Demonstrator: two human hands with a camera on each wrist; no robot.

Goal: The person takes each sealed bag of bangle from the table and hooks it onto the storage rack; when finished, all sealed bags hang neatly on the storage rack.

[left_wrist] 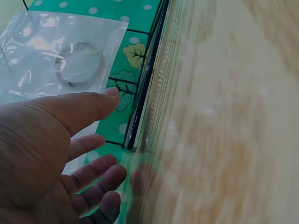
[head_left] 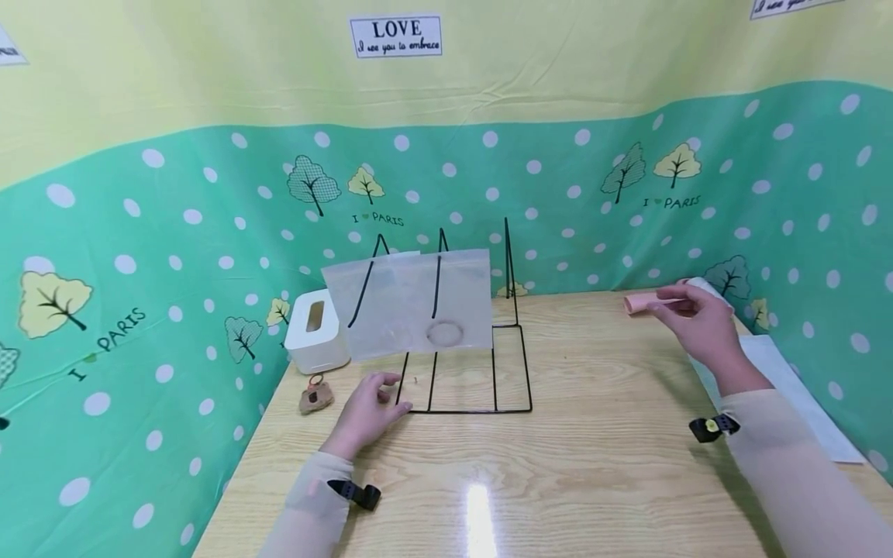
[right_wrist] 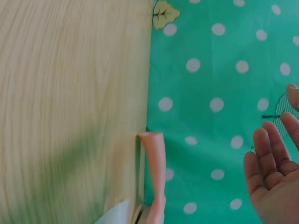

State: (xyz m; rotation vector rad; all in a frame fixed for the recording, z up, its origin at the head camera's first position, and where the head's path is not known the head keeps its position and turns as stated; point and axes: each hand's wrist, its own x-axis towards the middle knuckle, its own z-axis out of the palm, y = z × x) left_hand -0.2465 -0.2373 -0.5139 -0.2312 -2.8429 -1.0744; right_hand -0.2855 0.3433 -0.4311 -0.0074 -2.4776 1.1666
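Note:
My left hand (head_left: 367, 409) is beside the front left corner of a black wire rack (head_left: 526, 372), its fingers loosely bent around nothing. In the left wrist view, the thumb (left_wrist: 86, 109) points toward the rack's front wire; whether it touches cannot be told. A translucent plastic bag (head_left: 398, 306) hangs on the rack, with a ring shape (head_left: 445, 334) showing near its lower edge. Raised at the far right, my right hand (head_left: 705, 325) appears in front of a pink roll (head_left: 638, 302). The right wrist view shows relaxed fingers (right_wrist: 264, 151) holding nothing, apart from the roll (right_wrist: 155, 163).
A white tissue box (head_left: 317, 333) stands left of the rack, with a small brown keychain (head_left: 316, 395) before it. White sheets (head_left: 802, 395) lie along the table's right side. Patterned green cloth (head_left: 558, 194) encloses the wooden table (head_left: 593, 465) at the back and sides.

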